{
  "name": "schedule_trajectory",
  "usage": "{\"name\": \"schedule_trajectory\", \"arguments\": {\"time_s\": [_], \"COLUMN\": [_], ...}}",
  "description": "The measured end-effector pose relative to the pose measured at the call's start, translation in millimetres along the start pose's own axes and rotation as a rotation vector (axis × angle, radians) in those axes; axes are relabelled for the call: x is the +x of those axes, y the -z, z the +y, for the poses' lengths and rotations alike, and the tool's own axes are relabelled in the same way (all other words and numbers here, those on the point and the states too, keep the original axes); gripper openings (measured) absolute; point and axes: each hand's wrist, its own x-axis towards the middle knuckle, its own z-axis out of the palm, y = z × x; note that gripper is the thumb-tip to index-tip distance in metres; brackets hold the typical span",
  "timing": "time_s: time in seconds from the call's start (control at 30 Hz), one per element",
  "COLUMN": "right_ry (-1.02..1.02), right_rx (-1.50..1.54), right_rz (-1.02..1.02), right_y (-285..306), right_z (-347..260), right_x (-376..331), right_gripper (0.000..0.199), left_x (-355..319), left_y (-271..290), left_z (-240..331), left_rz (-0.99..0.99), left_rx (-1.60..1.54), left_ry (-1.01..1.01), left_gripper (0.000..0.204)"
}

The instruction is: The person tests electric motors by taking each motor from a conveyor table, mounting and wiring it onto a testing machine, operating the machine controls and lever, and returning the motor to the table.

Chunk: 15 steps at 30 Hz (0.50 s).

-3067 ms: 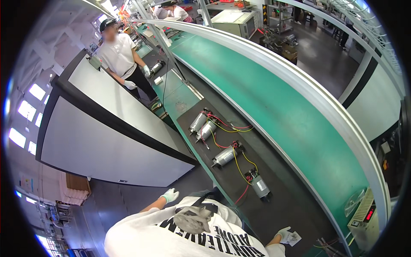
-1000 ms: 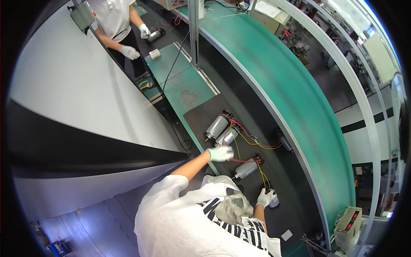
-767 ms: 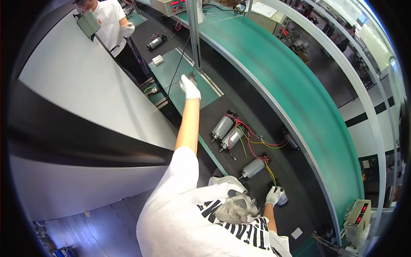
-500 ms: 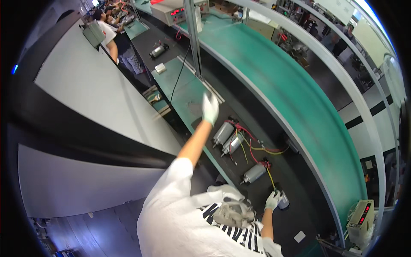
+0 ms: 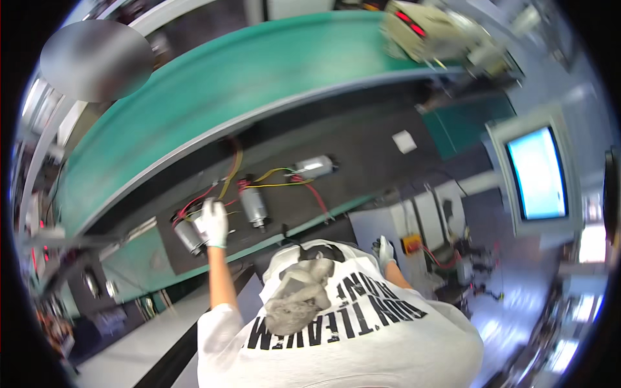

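Observation:
My left hand (image 5: 215, 225), in a white glove, closes over a silver cylindrical motor (image 5: 199, 226) on the dark bench; much of that motor is hidden under the glove. Against it lies another silver motor (image 5: 188, 238), tilted the same way. Red and yellow wires run up from this pair. A third motor (image 5: 253, 205) lies to the right of the hand, and a fourth motor (image 5: 314, 167) farther right, with yellow and red leads between them. My right hand (image 5: 385, 249), also gloved, hangs off the bench's near edge, fingers apart, with nothing visible in it.
A green conveyor belt (image 5: 259, 58) curves behind the bench. A power supply box (image 5: 414, 32) stands at the far right. A white card (image 5: 404, 141) lies on the bench. Right of me are a lit screen (image 5: 535, 173) and an orange button box (image 5: 411, 244).
The view has swung to the right. My left hand has come from above the green mat onto a motor. My right hand has left the rightmost motor and drawn back off the bench.

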Motion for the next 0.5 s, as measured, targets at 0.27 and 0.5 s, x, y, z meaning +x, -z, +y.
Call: {"name": "schedule_trajectory", "arguments": {"time_s": [0.27, 0.5], "right_ry": [0.127, 0.03], "right_rx": [0.47, 0.696], "right_rz": [0.205, 0.359], "right_y": [65.2, 62.7], "right_z": [-22.9, -25.6], "right_x": [-14.1, -26.9], "right_gripper": [0.039, 0.041], "left_x": [-11.8, -97.9], "left_y": [-102.4, -274.9], "left_z": [122.2, 302.7], "left_rz": [-0.102, -0.721], "left_rx": [-0.564, -0.538], "left_ry": [0.027, -0.434], "left_gripper": [0.023, 0.027]}}
